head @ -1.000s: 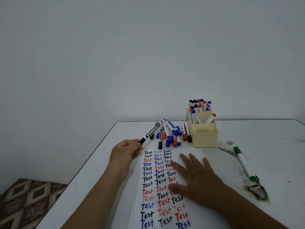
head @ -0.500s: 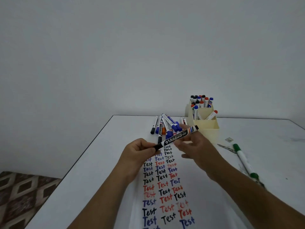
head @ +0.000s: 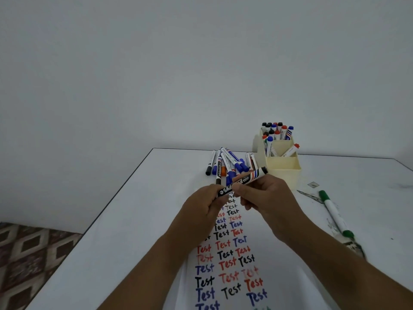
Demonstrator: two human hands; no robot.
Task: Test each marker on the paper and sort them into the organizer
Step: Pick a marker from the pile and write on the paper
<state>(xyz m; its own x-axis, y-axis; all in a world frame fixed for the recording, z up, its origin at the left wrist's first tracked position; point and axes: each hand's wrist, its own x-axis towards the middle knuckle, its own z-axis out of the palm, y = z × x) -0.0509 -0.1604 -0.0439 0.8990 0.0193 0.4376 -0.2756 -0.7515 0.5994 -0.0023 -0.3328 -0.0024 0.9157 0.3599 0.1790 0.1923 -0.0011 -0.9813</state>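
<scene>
Marker (head: 242, 181), black whiteboard type, hung above the paper (head: 228, 260), near the organizer (head: 282, 170). Your left hand (head: 204, 211) gripped its cap end and your right hand (head: 266, 195) pinched the barrel. It looked light, stiff and smooth, so you did best holding mid-barrel and pulling the cap straight.

You face a plain pale-grey wall (head: 201, 63) that fills the upper half of the view — evenly, softly lit. Below it stands a white counter (head: 138, 220) with a dark edge, its far side against the wall. At your lower left, the floor (head: 29, 253) shows brown-and-cream diamond-patterned tiles.
</scene>
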